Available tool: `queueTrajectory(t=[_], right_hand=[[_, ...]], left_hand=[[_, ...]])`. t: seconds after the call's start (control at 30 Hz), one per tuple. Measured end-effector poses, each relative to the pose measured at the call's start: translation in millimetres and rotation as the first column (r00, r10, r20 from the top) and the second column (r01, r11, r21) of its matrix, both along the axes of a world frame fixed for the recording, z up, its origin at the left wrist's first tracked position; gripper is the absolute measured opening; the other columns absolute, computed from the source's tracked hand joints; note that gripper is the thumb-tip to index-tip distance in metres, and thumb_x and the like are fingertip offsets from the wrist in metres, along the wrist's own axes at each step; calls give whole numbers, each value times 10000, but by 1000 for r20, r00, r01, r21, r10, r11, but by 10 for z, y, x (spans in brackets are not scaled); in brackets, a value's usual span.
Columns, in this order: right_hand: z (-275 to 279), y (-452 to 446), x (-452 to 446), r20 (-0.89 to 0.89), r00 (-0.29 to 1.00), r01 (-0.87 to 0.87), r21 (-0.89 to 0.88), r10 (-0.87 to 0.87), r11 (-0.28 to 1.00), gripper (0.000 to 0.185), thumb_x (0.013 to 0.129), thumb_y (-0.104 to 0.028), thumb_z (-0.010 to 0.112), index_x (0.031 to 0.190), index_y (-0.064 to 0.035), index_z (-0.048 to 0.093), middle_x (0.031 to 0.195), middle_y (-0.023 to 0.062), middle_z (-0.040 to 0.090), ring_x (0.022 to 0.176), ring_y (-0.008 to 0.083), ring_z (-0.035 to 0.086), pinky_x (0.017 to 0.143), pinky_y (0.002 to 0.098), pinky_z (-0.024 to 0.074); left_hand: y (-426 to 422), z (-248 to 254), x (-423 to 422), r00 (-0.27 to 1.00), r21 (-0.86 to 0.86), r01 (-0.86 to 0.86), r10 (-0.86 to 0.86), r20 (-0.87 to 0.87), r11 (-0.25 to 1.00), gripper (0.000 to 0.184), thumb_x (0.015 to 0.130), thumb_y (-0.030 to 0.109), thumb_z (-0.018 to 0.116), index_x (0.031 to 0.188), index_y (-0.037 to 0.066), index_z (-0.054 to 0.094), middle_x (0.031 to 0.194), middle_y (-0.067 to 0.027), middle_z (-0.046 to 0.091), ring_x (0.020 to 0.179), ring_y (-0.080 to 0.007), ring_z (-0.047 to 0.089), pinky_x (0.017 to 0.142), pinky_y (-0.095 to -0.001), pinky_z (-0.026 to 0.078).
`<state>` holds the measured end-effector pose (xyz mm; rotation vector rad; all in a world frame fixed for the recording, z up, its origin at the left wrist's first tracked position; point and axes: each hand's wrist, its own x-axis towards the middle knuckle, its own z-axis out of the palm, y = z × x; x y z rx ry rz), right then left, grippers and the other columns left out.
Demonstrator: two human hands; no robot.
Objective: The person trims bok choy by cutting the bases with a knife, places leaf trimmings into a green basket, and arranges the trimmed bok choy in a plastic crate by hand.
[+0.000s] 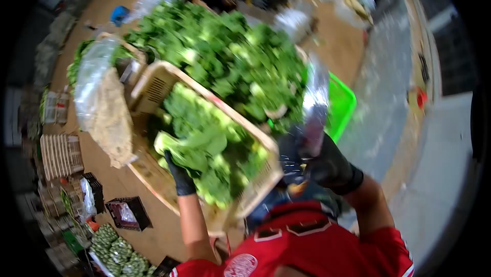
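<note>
My left hand point(181, 177), in a black glove, is closed around the pale stem end of a head of leafy greens point(197, 146). It is over a beige plastic crate point(232, 104) that holds more heads with their pale stems showing. My right hand point(330, 167), also gloved in black, grips a large knife point(315, 106) with a broad, shiny blade pointing away from me. The handle is hidden in my fist. Beyond the crate lies a big heap of loose leafy greens point(220, 47), close to the knife's left side.
A bright green crate point(341, 106) stands right of the heap. Clear plastic and a tan cloth-like sheet point(115, 116) hang over the beige crate's left end. Black crates point(128, 213) and bagged green produce point(120, 251) are at lower left. Plastic bags point(294, 21) lie at the back.
</note>
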<state>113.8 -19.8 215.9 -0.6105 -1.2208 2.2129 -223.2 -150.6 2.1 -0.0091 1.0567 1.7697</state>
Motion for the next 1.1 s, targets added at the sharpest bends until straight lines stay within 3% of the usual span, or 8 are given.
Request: queueTrajectory(t=[0.17, 0.53, 0.57, 0.63, 0.73, 0.83, 0.97, 1.1], right_hand=[[-51, -401, 343, 138, 969, -211, 19, 207, 977, 275, 764, -121, 668, 943, 15, 511, 797, 112, 577, 694, 173, 571, 633, 300, 487], [536, 77, 821, 241, 966, -226, 632, 89, 741, 224, 736, -121, 682, 787, -20, 488, 725, 126, 530, 627, 238, 546, 572, 327, 465], [535, 87, 832, 253, 966, -218, 665, 59, 714, 223, 734, -120, 683, 772, -23, 486, 718, 127, 526, 621, 244, 544, 567, 329, 463], [521, 100, 849, 293, 955, -198, 725, -36, 660, 224, 729, -120, 686, 744, -29, 482, 705, 130, 517, 609, 256, 539, 556, 334, 459], [125, 85, 765, 380, 889, -175, 798, -256, 577, 230, 721, -120, 690, 701, -39, 476, 685, 134, 504, 591, 273, 532, 539, 341, 454], [-676, -16, 913, 401, 787, -185, 879, -469, 440, 199, 710, -138, 663, 705, -40, 490, 623, 142, 487, 532, 322, 515, 478, 380, 424], [-914, -98, 1177, 535, 699, -253, 806, -475, 536, 198, 675, -180, 669, 734, -61, 522, 646, 122, 525, 563, 310, 549, 496, 396, 433], [-1035, -102, 1342, 570, 619, -301, 807, -540, 508, 176, 763, -260, 606, 750, -88, 575, 633, 98, 569, 544, 282, 579, 487, 386, 458]], left_hand=[[204, 245, 550, 969, -93, 223, -210, 134, 970, 512, 849, 393, 530, 1231, 66, 435, 1138, -115, 528, 1005, -258, 533, 891, -394, 432], [623, 553, 1274, 965, -218, 139, -182, -190, 966, 544, 834, 456, 548, 1197, 60, 464, 1080, -125, 561, 961, -264, 554, 877, -382, 442], [647, 989, 1656, 985, -323, 144, -167, -43, 935, 508, 833, 397, 570, 1195, 57, 466, 1060, -113, 571, 964, -249, 552, 875, -375, 443], [538, 580, 1484, 894, -159, 276, -314, -320, 948, 515, 831, 324, 563, 1242, 50, 419, 1128, -110, 524, 1007, -240, 528, 897, -381, 425], [599, 605, 1655, 890, -88, 282, -295, -347, 955, 613, 730, 97, 673, 1259, 26, 372, 1114, -90, 532, 1007, -191, 524, 879, -333, 434], [720, 927, 2097, 635, -117, 456, -415, -652, 882, 699, 637, 26, 729, 1235, 13, 366, 1132, -96, 527, 1016, -173, 527, 859, -306, 448], [826, 994, 2439, 267, -274, 561, -484, -833, 781, 635, 612, 85, 763, 1143, 4, 425, 1010, -135, 603, 949, -212, 599, 822, -326, 474], [908, 878, 2667, 121, -343, 660, -545, -830, 668, 674, 568, 118, 809, 1121, 12, 437, 955, -157, 616, 885, -267, 631, 776, -342, 496]])
